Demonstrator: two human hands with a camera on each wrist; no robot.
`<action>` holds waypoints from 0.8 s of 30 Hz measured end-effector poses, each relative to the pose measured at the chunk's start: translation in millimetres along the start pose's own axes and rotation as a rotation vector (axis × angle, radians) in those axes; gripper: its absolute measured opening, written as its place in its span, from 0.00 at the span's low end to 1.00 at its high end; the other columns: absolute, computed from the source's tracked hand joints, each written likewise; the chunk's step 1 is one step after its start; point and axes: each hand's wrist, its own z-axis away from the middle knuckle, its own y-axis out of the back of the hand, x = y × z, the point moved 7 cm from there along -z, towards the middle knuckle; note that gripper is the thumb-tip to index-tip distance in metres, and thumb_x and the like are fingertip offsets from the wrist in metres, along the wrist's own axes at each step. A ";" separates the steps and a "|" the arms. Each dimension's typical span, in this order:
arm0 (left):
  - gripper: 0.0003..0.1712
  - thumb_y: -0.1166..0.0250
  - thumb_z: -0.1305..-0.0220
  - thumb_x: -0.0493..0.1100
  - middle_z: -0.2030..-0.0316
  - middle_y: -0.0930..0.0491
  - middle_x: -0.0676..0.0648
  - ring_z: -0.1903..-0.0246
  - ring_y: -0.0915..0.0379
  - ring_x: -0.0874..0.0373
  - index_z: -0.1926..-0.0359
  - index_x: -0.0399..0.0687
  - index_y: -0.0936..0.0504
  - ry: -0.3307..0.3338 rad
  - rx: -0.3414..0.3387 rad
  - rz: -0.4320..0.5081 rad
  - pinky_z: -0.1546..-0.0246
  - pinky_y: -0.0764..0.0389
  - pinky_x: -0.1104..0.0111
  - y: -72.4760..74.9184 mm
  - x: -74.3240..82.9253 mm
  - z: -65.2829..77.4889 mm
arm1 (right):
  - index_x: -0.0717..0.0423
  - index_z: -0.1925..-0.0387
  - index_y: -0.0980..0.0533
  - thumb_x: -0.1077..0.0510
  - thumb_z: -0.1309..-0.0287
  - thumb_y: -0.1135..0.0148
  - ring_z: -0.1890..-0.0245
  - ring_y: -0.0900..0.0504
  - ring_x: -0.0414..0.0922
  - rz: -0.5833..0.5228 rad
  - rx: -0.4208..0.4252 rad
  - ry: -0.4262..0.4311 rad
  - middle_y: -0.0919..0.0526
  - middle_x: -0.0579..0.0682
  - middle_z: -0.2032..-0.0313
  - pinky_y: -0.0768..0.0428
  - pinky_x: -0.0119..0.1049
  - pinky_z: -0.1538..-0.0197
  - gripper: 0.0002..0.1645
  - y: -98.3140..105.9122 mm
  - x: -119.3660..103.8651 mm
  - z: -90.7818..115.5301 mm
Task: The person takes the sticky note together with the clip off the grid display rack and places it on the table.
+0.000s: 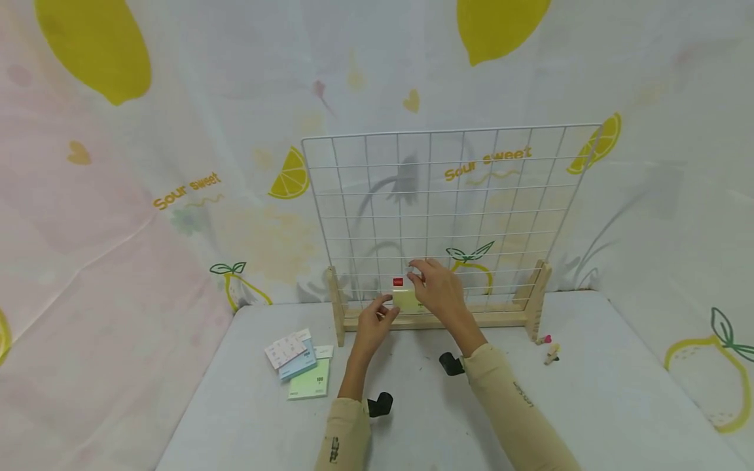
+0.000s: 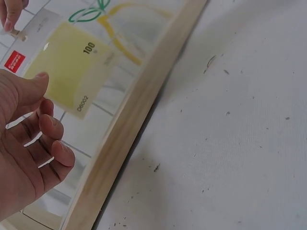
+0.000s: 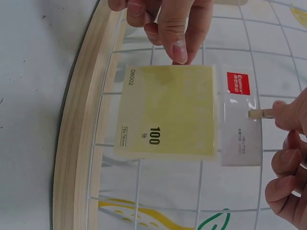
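Note:
A pack of yellow sticky notes (image 1: 406, 301) in a clear sleeve with a red label lies flat against the white wire grid (image 1: 448, 131), low down near its wooden base. My left hand (image 1: 373, 326) pinches the pack's left edge between thumb and fingers. At the pack's top flap, my right hand (image 1: 440, 289) pinches a small wooden clothespin (image 3: 259, 114). The clothespin's tip lies over the flap beside a grid wire. Whether its jaws grip the wire behind cannot be told.
On the table at left lie a green sticky note pack (image 1: 309, 384), a blue pack (image 1: 302, 364) and a white patterned pack (image 1: 285, 351), overlapping. Two small clothespins, one plain (image 1: 552, 354), one with pink (image 1: 544, 339), lie right of the wooden stand (image 1: 489, 319).

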 end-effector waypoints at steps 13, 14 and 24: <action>0.07 0.34 0.34 0.38 0.73 0.23 0.47 0.73 0.30 0.60 0.58 0.39 0.21 0.053 0.005 0.018 0.73 0.29 0.70 -3.9 -0.8 -2.0 | 0.54 0.60 0.16 0.59 0.41 0.30 0.80 0.26 0.43 -0.026 0.062 -0.006 0.23 0.49 0.72 0.32 0.36 0.82 0.07 2.7 -2.2 -0.2; 0.06 0.35 0.34 0.38 0.73 0.23 0.47 0.72 0.30 0.60 0.59 0.40 0.21 0.046 0.008 0.018 0.72 0.29 0.70 -3.7 0.2 -2.0 | 0.54 0.61 0.16 0.59 0.42 0.30 0.79 0.26 0.43 -0.027 0.061 -0.013 0.23 0.49 0.72 0.31 0.36 0.82 0.07 2.9 -2.3 -0.3; 0.06 0.37 0.32 0.36 0.73 0.25 0.49 0.71 0.31 0.60 0.59 0.38 0.23 -0.005 0.007 0.028 0.71 0.30 0.69 -4.5 2.8 -2.1 | 0.55 0.65 0.14 0.62 0.45 0.28 0.78 0.23 0.45 -0.046 0.078 -0.036 0.22 0.49 0.72 0.30 0.36 0.80 0.05 7.4 -4.3 -1.4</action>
